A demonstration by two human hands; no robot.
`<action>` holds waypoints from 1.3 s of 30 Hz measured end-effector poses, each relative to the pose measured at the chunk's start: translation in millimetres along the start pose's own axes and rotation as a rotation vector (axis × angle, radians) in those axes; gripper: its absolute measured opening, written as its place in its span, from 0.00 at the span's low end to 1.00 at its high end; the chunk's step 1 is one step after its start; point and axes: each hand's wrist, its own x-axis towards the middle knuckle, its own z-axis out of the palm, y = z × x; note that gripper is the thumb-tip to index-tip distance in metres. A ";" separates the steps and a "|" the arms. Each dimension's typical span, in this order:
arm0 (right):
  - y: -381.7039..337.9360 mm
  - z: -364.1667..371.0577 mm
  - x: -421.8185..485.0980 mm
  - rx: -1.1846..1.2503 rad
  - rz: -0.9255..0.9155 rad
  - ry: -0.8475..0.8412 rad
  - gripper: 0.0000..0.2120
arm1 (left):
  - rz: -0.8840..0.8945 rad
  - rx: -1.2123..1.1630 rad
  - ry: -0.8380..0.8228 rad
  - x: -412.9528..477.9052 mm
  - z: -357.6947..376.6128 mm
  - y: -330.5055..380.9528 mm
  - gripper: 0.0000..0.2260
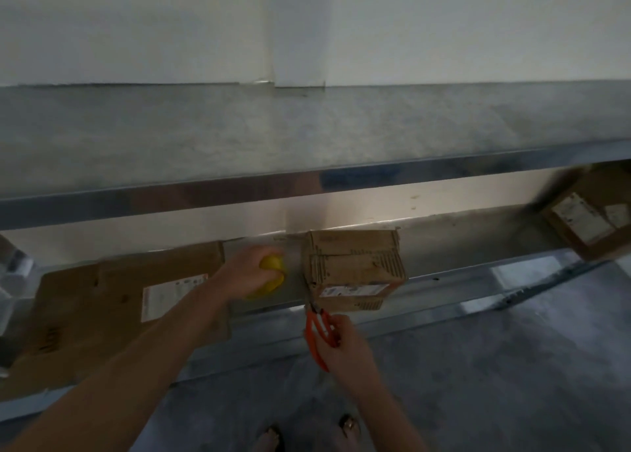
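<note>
A small taped cardboard box [355,267] with a white label on its front stands on the lower metal shelf [478,246]. My right hand [345,346] grips orange-handled scissors [319,332]; their blades point up at the box's lower left corner. My left hand [246,274] reaches onto the shelf just left of the box and grips a yellow rounded object [273,267], partly hidden by my fingers.
A large flat cardboard box [112,308] with a white label lies on the shelf at left. Another labelled box [587,223] sits at far right. An upper metal shelf [307,137] overhangs. Grey floor and my feet [307,431] are below.
</note>
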 end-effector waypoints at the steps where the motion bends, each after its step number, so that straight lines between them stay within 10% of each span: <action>1: 0.4 3.2 4.6 0.055 0.020 -0.005 0.22 | 0.003 0.017 -0.009 1.4 -1.1 1.0 0.21; 23: -15.6 22.2 35.9 0.267 0.075 0.050 0.24 | 0.081 0.086 -0.120 13.9 -20.8 8.0 0.15; 28: -14.7 20.0 43.6 0.151 -0.003 0.119 0.11 | 0.062 0.050 -0.124 15.6 -21.3 7.3 0.14; 39: -5.6 13.0 53.3 -0.268 0.036 0.124 0.20 | 0.091 0.025 -0.137 14.1 -23.6 -4.7 0.15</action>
